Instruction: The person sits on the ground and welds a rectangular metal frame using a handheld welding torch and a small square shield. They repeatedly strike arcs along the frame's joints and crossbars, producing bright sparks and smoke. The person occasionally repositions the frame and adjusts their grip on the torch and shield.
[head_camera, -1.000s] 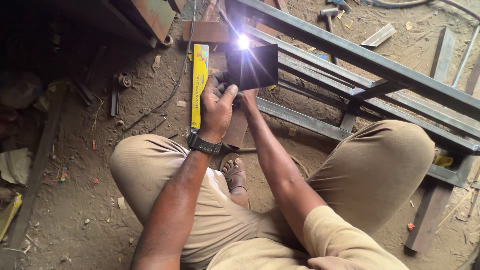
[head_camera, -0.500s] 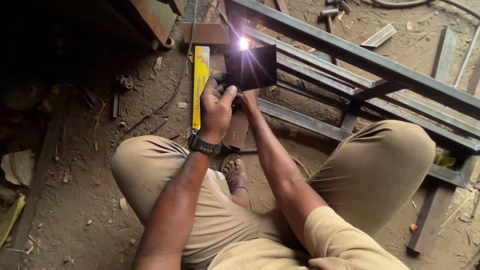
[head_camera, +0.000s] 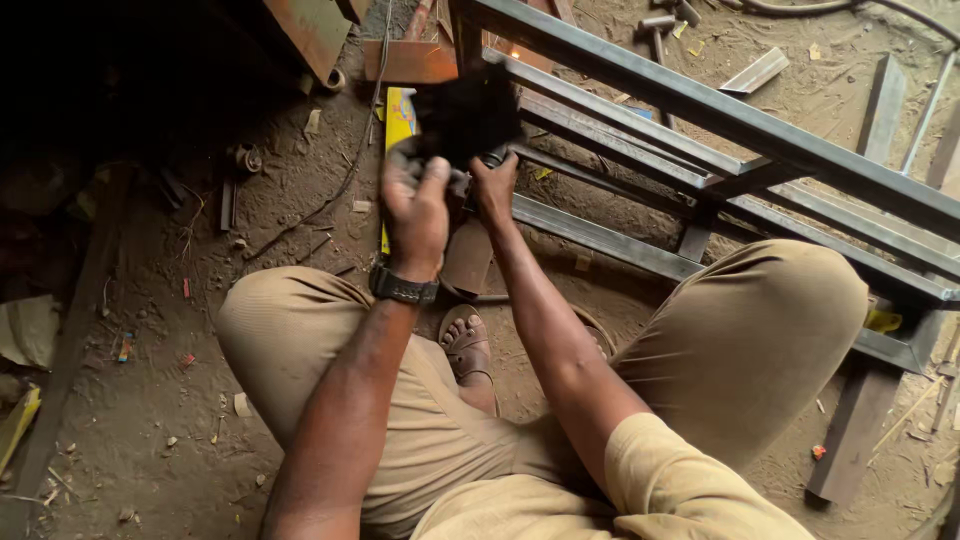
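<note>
Dark welding shield, blurred, is gripped at its lower edge by the left hand and right hand, raised between them and the steel frame just beyond, seemingly for screening, above the dirt floor.

A hammer lies on the dirt floor near the top edge, with a flat metal offcut just to its right. A rusty steel plate leans at the upper left. Crumpled paper lies at the left edge, and small scraps are scattered about.
</note>
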